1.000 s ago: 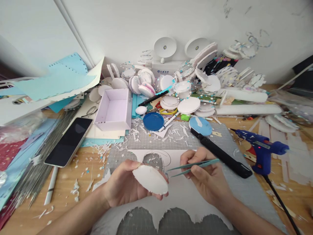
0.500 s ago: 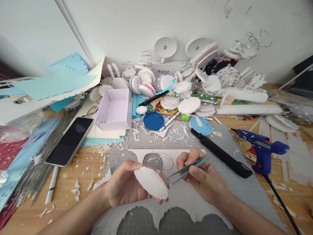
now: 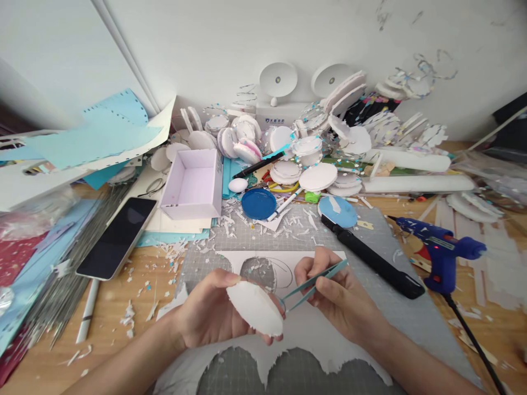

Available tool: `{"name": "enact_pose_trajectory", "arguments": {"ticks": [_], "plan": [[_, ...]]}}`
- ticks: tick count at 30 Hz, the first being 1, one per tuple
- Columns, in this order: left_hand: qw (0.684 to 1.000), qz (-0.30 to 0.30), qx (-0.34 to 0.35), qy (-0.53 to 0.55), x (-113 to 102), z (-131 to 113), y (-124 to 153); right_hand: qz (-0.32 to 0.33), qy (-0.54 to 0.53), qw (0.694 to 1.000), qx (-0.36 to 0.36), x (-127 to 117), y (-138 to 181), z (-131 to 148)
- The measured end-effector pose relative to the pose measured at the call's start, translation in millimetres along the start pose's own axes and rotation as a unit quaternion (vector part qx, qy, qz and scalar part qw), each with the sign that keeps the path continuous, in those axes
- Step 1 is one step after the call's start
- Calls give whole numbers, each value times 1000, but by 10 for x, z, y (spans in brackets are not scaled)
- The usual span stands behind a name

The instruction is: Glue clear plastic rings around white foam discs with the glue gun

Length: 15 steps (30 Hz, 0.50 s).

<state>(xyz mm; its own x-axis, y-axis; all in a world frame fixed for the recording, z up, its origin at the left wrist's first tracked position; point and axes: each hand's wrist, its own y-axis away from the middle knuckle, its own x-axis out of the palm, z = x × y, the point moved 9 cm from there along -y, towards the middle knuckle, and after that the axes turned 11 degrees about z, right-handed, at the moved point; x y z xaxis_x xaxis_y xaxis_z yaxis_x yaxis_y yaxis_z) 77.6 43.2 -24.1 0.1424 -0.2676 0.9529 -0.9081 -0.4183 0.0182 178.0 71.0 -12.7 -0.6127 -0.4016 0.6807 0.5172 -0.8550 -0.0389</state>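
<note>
Both hands are at the near middle of the surface point(image 3: 135, 285): your left hand point(image 3: 206, 315) has its fingers clamped round the white disc point(image 3: 254, 308), which looks light and crumbly, so I'd go by the rim, while your right hand point(image 3: 337, 302) pinches teal tweezers point(image 3: 313, 282) at its right edge.

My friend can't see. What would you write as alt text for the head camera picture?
A person's left hand holds a white oval disc while the right hand points teal tweezers at its edge, over a grey cutting mat. A phone, a blue glue gun and paper scraps lie around.
</note>
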Motion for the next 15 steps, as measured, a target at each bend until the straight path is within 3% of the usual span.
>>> {"name": "enact_pose_trajectory", "arguments": {"ticks": [9, 15], "plan": [[1000, 3, -2, -3, 20, 2, 5, -3, 4, 1000, -5, -5, 2, 5], [1000, 0, -1, -7, -5, -21, 8, -58, 38, 997, -38, -126, 44, 90]]}}
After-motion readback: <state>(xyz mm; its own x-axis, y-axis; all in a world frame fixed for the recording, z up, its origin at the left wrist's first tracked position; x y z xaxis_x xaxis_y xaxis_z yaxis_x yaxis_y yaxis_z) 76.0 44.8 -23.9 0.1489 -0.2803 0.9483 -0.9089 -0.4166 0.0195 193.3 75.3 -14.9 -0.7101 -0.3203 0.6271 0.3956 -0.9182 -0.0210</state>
